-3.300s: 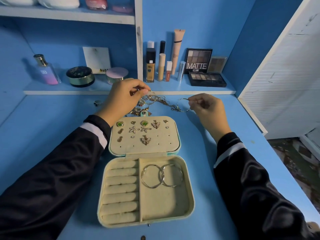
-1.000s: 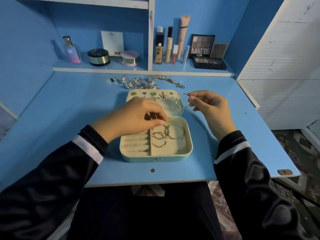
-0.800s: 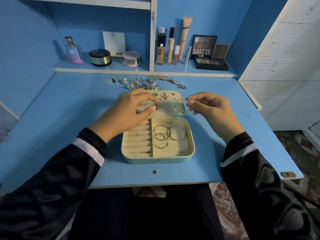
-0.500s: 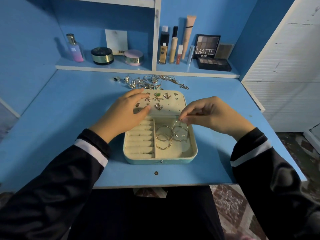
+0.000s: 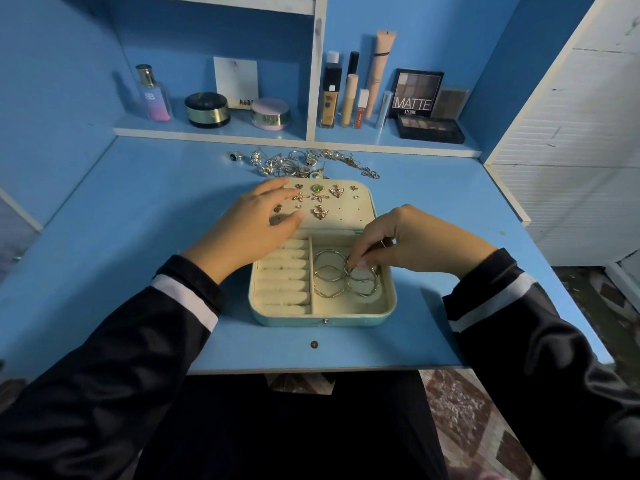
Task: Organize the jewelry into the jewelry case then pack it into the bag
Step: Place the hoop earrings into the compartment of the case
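Blue worktop (image 5: 138, 209) showing smooth, matt painted finish. Teal jewelry case (image 5: 346, 321) shell gleaming slightly, lining looking soft matt velvet. Thin hoops (image 5: 344, 277) glinting, polished metal. Dark sleeves (image 5: 121, 341) catching light, sheeny satin-like cloth.

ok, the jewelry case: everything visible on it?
The jewelry case lies open flat on the blue desk: teal shell, cream lining, small front clasp. Lid panel carries stud earrings; base has ring rolls left, hoop earrings right. Left hand rests on the lid; right hand pinches a hoop.
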### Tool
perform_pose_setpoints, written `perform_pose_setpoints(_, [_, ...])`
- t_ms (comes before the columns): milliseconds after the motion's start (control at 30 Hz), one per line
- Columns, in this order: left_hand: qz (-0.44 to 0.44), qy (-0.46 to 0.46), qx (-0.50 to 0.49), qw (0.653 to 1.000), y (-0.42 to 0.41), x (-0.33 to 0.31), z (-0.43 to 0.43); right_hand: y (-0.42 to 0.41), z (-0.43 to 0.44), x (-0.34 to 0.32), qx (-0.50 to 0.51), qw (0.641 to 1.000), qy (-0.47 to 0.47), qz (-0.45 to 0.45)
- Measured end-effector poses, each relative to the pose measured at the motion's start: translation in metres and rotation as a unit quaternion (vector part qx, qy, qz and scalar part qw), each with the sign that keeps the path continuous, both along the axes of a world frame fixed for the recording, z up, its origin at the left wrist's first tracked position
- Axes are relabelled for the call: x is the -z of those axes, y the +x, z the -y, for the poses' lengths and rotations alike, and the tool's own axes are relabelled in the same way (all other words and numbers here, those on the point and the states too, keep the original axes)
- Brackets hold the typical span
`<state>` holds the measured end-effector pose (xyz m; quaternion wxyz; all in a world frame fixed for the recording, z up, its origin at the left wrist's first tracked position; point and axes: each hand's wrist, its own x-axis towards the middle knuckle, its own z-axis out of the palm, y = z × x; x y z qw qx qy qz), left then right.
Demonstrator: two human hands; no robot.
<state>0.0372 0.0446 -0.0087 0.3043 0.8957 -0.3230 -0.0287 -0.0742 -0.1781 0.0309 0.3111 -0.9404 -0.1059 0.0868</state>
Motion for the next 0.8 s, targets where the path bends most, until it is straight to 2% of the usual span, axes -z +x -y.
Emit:
perform_pose_setpoints(267, [0.013, 0.006, 0.009, 1.000, 0.007, 0.001, -0.001, -0.001, 0.000, -0.004, 0.006, 0.999, -0.037, -0.007])
perform_pose_setpoints(433, [0.036, -0.020, 0.009, 0.999, 0.028, 0.001, -0.002, 0.007, 0.011, -0.009, 0.035, 0.999, 0.030, 0.026])
perform_pose_setpoints(600, [0.066, -0.022, 0.004, 0.998, 0.065, -0.001, 0.003, 0.039, 0.028, -0.007, 0.111, 0.983, 0.128, 0.073])
perform_pose_setpoints(700, [0.078, -0.030, -0.001, 0.997, 0.088, -0.003, 0.010, 0.068, 0.034, -0.002, 0.151, 0.974, 0.141, 0.096])
perform_pose_setpoints(800, [0.078, -0.016, 0.001, 0.997, 0.112, -0.002, 0.019, 0.100, 0.037, 0.006, 0.186, 0.971, 0.111, 0.104])
